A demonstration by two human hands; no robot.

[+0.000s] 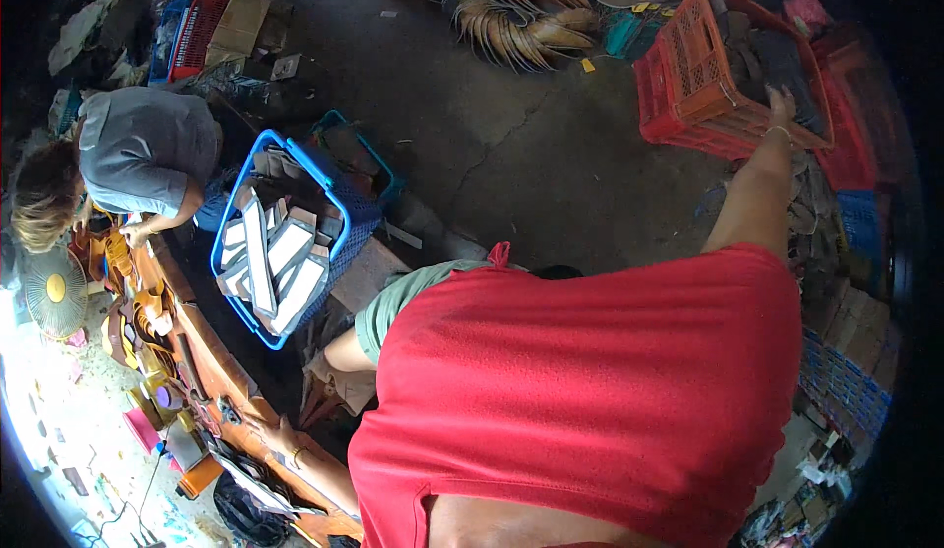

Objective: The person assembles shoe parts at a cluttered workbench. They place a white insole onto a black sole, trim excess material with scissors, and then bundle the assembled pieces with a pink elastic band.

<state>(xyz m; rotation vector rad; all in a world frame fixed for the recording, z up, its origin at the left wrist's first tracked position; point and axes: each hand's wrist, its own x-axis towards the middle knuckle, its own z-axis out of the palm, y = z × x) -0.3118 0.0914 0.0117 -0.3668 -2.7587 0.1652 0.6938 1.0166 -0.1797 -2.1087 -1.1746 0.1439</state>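
Note:
My right arm stretches out to the far right, and my right hand [782, 105] lies over the near side of an orange plastic crate [703, 41]. Its fingers look extended and touch dark grey flat pieces [787, 61] stacked inside. At the lower left, my left hand [278, 440] rests open on the edge of a long orange-brown wooden bench [221, 351]. A small dark object [228, 410] lies just beyond its fingertips; I cannot make out its kind. Between my legs and the bench stands a blue plastic basket [359, 218] with long white-faced strips [290, 248] piled in it.
Another person [147, 154] bends over the bench at the left, hands among brown strap-like pieces [118, 253]. A fan [56, 292] stands beyond. Bundles of brown strips [521, 31] lie on the concrete floor [472, 145]. Cartons [855, 332] are stacked at the right.

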